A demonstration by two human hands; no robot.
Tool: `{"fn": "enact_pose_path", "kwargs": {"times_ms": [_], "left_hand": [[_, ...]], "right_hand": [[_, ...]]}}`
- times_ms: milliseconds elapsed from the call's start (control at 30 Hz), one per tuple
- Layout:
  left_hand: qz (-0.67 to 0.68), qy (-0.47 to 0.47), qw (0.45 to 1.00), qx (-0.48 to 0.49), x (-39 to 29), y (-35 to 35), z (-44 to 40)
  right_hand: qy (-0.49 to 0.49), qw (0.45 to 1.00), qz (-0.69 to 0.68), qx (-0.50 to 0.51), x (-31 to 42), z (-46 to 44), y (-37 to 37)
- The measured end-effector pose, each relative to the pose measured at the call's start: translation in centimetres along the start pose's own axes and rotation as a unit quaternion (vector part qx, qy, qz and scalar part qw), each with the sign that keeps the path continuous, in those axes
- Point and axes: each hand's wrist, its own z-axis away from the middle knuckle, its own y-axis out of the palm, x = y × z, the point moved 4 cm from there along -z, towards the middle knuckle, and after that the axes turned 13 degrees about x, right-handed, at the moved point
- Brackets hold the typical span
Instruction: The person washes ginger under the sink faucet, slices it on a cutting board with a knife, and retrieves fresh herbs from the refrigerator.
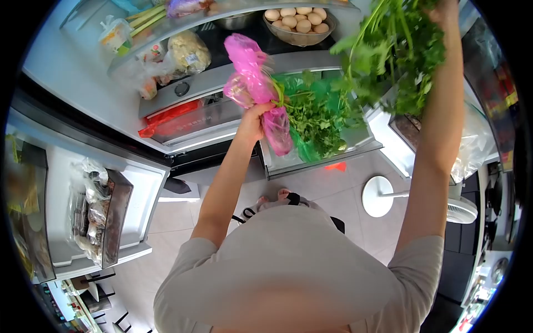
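My left hand (255, 121) is closed around a crumpled pink plastic bag (252, 75) in front of the fridge shelves. Green stems meet the bag near my fingertips; whether my fingers grip them too is unclear. At the upper right, my raised right hand (444, 15) is partly cut off by the view's edge. A large bunch of leafy greens (397, 53), like celery or coriander, hangs from it, slightly blurred. More leafy greens (316, 119) lie on a green plastic bag (304, 149) in the pulled-out drawer (361, 145), to the right of my left hand.
A bowl of eggs (300, 23) and a bagged cauliflower (189, 51) stand on the shelf above. A red package (172, 117) lies in the left drawer. Open fridge doors with loaded racks (114, 216) flank me. A white fan (461, 211) stands at right.
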Motion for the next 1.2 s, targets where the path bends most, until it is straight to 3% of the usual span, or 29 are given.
{"fn": "enact_pose_path", "kwargs": {"times_ms": [33,233,300,333,433,467,500,567,633,700,733,833,900,1000,1100,1167,1200], "left_hand": [[-0.014,0.027,0.999,0.016,-1.1,1.1,-0.3],[-0.106,0.130,0.982,0.092,-8.6,7.6,-1.9],[-0.096,0.144,0.980,0.097,-10.4,7.6,-2.2],[-0.103,0.155,0.976,0.110,-11.3,7.3,-2.5],[-0.031,0.149,0.976,0.153,-13.9,6.6,-3.1],[0.036,0.166,0.967,0.191,-14.4,5.9,-3.4],[0.103,0.177,0.951,0.230,-14.9,5.3,-3.7],[0.052,0.230,0.957,0.166,-16.6,6.2,-3.5],[0.037,0.271,0.950,0.150,-17.6,5.6,-3.3],[0.011,0.316,0.939,0.139,-18.6,5.4,-3.1],[0.020,0.336,0.938,0.085,-18.6,5.1,-3.1],[0.009,0.340,0.939,0.044,-19.9,4.2,-2.1],[0.059,0.342,0.934,0.080,-20.6,3.7,-1.2],[0.028,0.403,0.912,-0.071,-21.3,6.1,1.4],[-0.020,0.428,0.892,-0.143,-21.2,4.6,4.2],[-0.059,0.433,0.888,-0.145,-20.9,2.8,6.4],[-0.089,0.444,0.880,-0.145,-20.6,3.1,7.4]], "right_hand": [[0.006,1.000,-0.001,-0.010,-1.6,0.9,0.3],[0.263,0.953,0.144,0.051,-9.2,6.1,-0.1],[0.230,0.954,0.119,0.149,-12.2,7.8,-1.0],[0.259,0.954,0.085,0.128,-12.9,8.7,-1.0],[0.327,0.916,0.165,0.166,-15.8,10.9,-1.7],[0.339,0.886,0.225,0.223,-16.7,11.4,-1.9],[0.349,0.861,0.310,0.202,-18.3,12.4,-2.5],[0.408,0.833,0.281,0.249,-21.1,14.6,-3.2],[0.362,0.772,0.393,0.345,-22.1,18.0,-3.8],[0.360,0.684,0.485,0.408,-26.5,20.5,-4.3],[0.375,0.633,0.521,0.433,-29.2,21.9,-4.6],[0.421,0.499,0.576,0.492,-37.7,26.5,-6.0],[0.445,0.451,0.575,0.517,-40.4,28.7,-7.3],[0.473,0.415,0.567,0.531,-38.3,27.6,-7.3],[0.468,0.499,0.496,0.536,-31.1,23.8,-3.9],[0.405,0.625,0.439,0.503,-23.8,22.6,-1.0],[0.316,0.680,0.437,0.497,-21.3,23.9,-0.5]]}}
